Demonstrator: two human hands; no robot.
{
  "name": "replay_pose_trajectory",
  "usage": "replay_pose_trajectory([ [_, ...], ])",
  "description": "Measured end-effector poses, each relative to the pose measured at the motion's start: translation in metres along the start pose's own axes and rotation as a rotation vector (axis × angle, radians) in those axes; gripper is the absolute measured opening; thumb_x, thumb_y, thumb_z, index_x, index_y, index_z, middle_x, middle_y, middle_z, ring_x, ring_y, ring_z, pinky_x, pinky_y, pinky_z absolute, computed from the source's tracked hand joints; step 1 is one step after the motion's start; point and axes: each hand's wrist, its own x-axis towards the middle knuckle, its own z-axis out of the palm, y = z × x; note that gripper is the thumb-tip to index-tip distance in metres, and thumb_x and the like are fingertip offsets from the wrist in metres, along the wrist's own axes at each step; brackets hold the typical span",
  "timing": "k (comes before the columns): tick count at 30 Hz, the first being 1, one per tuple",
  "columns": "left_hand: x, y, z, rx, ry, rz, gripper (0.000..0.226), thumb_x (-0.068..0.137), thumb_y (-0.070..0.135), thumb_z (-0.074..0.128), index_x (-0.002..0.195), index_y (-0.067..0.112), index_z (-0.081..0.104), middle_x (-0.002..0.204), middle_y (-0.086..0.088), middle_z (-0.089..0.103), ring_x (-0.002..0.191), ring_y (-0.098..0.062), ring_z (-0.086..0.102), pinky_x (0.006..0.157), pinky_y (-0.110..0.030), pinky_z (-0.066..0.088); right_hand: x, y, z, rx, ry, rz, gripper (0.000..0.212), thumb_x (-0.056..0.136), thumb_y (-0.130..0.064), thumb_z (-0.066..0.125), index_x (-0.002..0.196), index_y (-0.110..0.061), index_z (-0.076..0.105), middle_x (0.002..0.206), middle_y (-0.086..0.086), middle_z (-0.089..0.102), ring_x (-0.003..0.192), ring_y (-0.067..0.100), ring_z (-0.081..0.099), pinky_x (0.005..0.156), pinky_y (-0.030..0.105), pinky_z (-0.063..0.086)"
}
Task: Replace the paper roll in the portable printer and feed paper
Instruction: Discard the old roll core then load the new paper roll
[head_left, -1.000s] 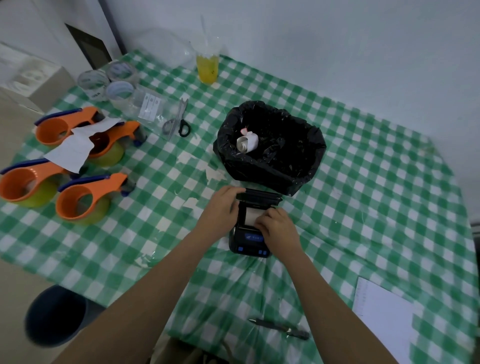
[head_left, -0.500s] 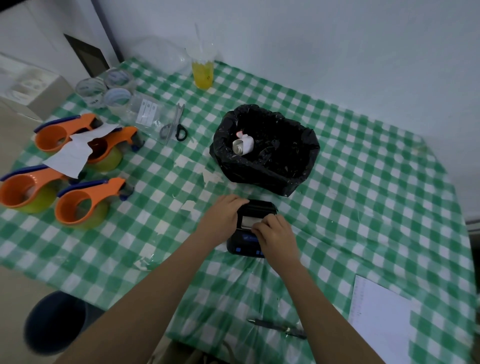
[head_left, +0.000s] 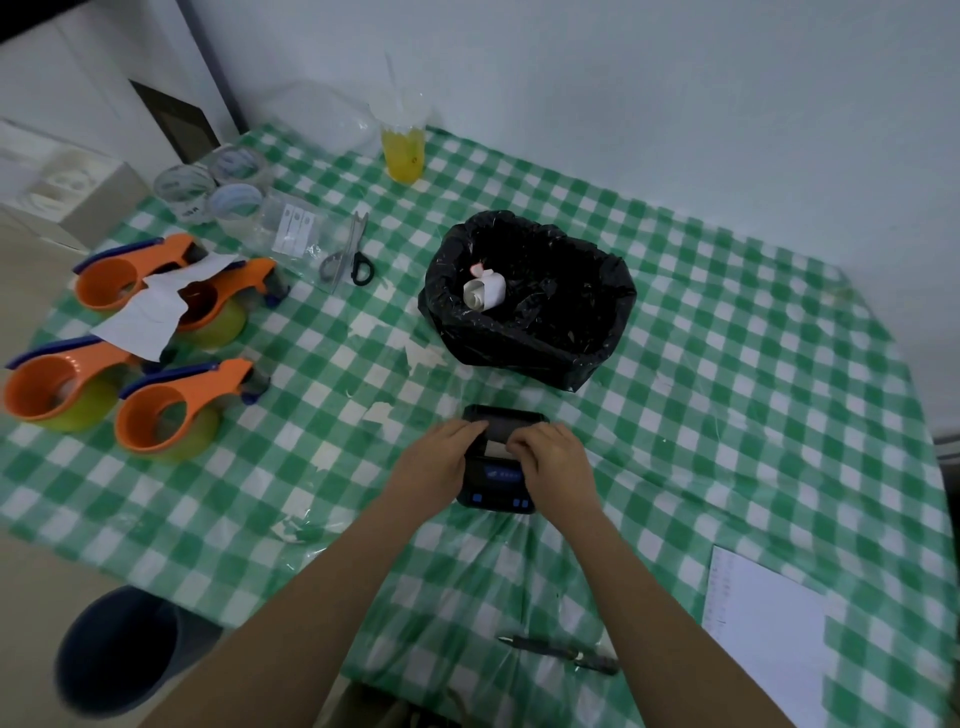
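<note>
A small black portable printer (head_left: 500, 483) with a blue-lit panel lies on the green checked tablecloth near the front middle. Its lid (head_left: 506, 418) is down almost flat, and a thin strip of white paper (head_left: 493, 447) shows between my fingers. My left hand (head_left: 441, 460) grips the printer's left side, fingers on the lid. On the right side my right hand (head_left: 553, 460) presses its fingers on the lid. A used white paper roll (head_left: 483, 293) lies in the black-lined bin (head_left: 571, 348) just behind the printer.
Several orange tape dispensers (head_left: 171, 410) stand at the left with a white sheet (head_left: 150, 312) over two. Scissors (head_left: 348, 254), clear tape rolls (head_left: 228, 202) and a yellow drink cup (head_left: 402, 150) sit farther back. A pen (head_left: 561, 656) and notepad (head_left: 763, 629) lie at the front right. A dark bucket (head_left: 117, 649) stands below the table's edge.
The printer lid has swung down from raised to nearly flat under both hands. The white roll inside is now covered, except for a thin strip.
</note>
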Motion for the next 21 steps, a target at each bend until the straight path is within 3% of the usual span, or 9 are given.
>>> replay_pose_trajectory([
  [6,0.003,0.005,-0.001,0.156,0.022,-0.005,0.061,0.085,0.004,0.047,0.142,0.012,0.028,0.126,-0.011,0.059,0.112,-0.032,0.052,0.089,-0.041,0.045,0.014,-0.002,-0.006,0.089,-0.047,0.151,0.014,0.089,-0.016,0.056,0.094,-0.010,0.068,0.097,0.008,0.063,0.094,0.024,0.050,0.082,0.024,0.036],
  [8,0.004,0.005,-0.004,0.206,0.041,0.036,0.062,0.079,0.004,0.057,0.137,0.011,0.039,0.112,-0.011,0.067,0.100,-0.033,0.060,0.077,-0.042,0.050,0.009,0.001,-0.008,0.067,0.006,0.172,0.019,0.090,-0.015,0.054,0.100,-0.008,0.068,0.100,0.009,0.064,0.096,0.025,0.053,0.085,0.029,0.043],
  [10,0.003,0.001,-0.003,0.285,0.062,0.110,0.067,0.062,0.006,0.073,0.127,0.009,0.053,0.090,-0.007,0.074,0.079,-0.028,0.067,0.059,-0.033,0.053,-0.003,0.006,-0.008,-0.069,0.027,0.082,0.026,0.088,-0.014,0.047,0.102,-0.006,0.068,0.104,0.009,0.068,0.098,0.029,0.059,0.084,0.041,0.052],
  [12,0.001,0.000,-0.002,0.388,0.068,0.144,0.071,0.049,0.013,0.082,0.117,0.011,0.060,0.077,0.000,0.073,0.068,-0.020,0.068,0.052,-0.024,0.052,-0.017,0.009,-0.009,-0.226,-0.091,0.003,0.039,0.081,-0.018,0.039,0.108,-0.009,0.067,0.115,0.006,0.069,0.108,0.031,0.062,0.086,0.043,0.056],
  [15,0.001,0.000,-0.001,0.452,0.079,0.194,0.072,0.046,0.019,0.083,0.115,0.012,0.063,0.073,0.004,0.072,0.066,-0.016,0.067,0.053,-0.021,0.052,-0.032,0.015,-0.007,-0.307,-0.205,-0.018,0.054,0.076,-0.019,0.033,0.124,-0.013,0.058,0.132,0.002,0.060,0.123,0.031,0.053,0.096,0.048,0.048],
  [19,0.001,-0.002,-0.001,0.517,0.109,0.246,0.072,0.049,0.016,0.082,0.118,0.012,0.061,0.073,0.005,0.072,0.067,-0.015,0.068,0.060,-0.022,0.054,-0.025,0.019,-0.018,-0.343,-0.234,-0.060,0.057,0.075,-0.020,0.031,0.124,-0.013,0.059,0.130,0.004,0.062,0.124,0.037,0.052,0.100,0.058,0.042],
  [21,0.001,-0.004,-0.001,0.537,0.111,0.267,0.073,0.050,0.015,0.080,0.119,0.011,0.060,0.074,0.005,0.072,0.069,-0.015,0.068,0.063,-0.022,0.054,-0.019,0.017,-0.024,-0.399,-0.300,-0.085,0.056,0.079,-0.020,0.031,0.131,-0.013,0.052,0.138,0.004,0.055,0.133,0.039,0.040,0.110,0.055,0.024],
])
